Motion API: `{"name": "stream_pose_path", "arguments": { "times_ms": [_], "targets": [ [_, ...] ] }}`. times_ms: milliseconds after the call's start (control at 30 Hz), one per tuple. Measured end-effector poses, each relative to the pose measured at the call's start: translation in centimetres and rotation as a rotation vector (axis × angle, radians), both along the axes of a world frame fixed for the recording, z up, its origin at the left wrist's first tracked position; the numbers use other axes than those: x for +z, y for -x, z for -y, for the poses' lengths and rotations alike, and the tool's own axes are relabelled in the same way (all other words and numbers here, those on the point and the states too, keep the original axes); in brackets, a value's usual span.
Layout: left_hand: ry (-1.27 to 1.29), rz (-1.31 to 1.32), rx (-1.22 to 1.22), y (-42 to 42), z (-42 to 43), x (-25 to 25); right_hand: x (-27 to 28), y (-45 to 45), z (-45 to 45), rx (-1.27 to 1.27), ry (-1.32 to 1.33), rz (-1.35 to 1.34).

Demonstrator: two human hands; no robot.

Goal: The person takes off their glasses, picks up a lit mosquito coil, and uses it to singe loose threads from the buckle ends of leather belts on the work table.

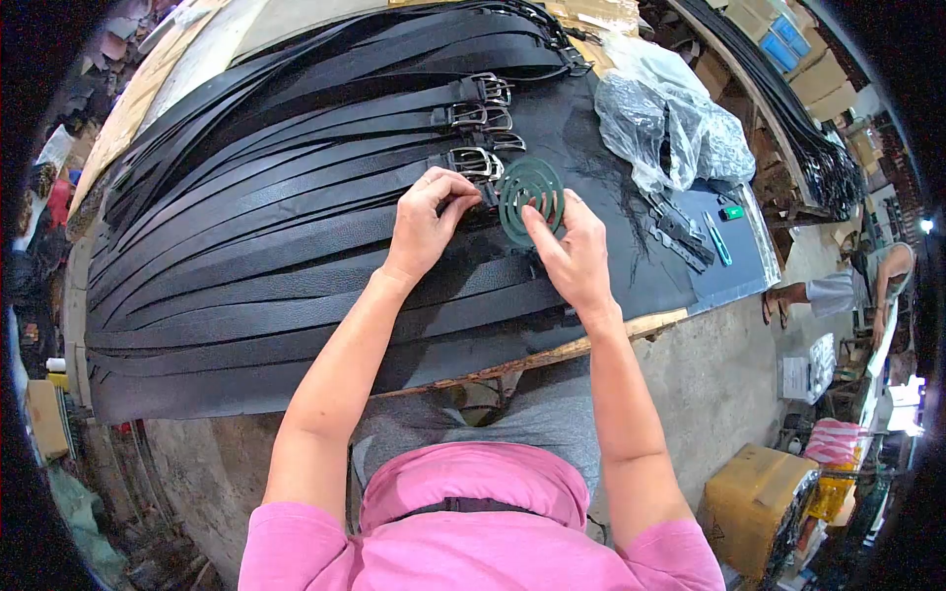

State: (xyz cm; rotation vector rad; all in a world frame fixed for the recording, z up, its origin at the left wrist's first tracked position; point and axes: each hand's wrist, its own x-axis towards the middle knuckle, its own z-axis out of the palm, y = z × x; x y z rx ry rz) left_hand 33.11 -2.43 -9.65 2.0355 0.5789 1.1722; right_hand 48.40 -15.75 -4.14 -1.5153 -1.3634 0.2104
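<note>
A green mosquito coil (505,212) is gripped by my right hand (578,251), thumb on its face and fingers behind it. To its left, my left hand (432,219) is closed in a pinch by the coil's edge; what sits between its fingertips is too small to make out. Just beyond my left hand lies a silver belt buckle (475,163) on a black belt (379,173). Further back are more metal buckles (481,117). Long black leather straps (296,295) fan out over the table to the left and under my forearms.
A clear plastic bag (670,108) lies at the back right of the table (645,286). Near it are dark metal pieces (680,231), a blue cutter knife (717,239) and a small green item (730,213). A cardboard box (757,507) stands on the floor; another person (847,291) is at far right.
</note>
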Motion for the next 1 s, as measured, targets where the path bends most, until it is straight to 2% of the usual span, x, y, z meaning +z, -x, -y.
{"name": "stream_pose_path", "arguments": {
  "times_ms": [500,700,1000],
  "targets": [
    [-0.063,-0.062,-0.07,0.4,-0.3,0.5,-0.9,0.2,-1.0,-0.017,-0.005,-0.021],
    [-0.056,-0.047,-0.065,0.3,-0.2,0.4,0.1,0.1,-2.0,-0.032,0.164,0.04],
    [-0.067,-0.023,-0.066,0.3,-0.2,0.3,0.8,-0.5,-3.0,0.029,0.199,0.124]
  ]
}}
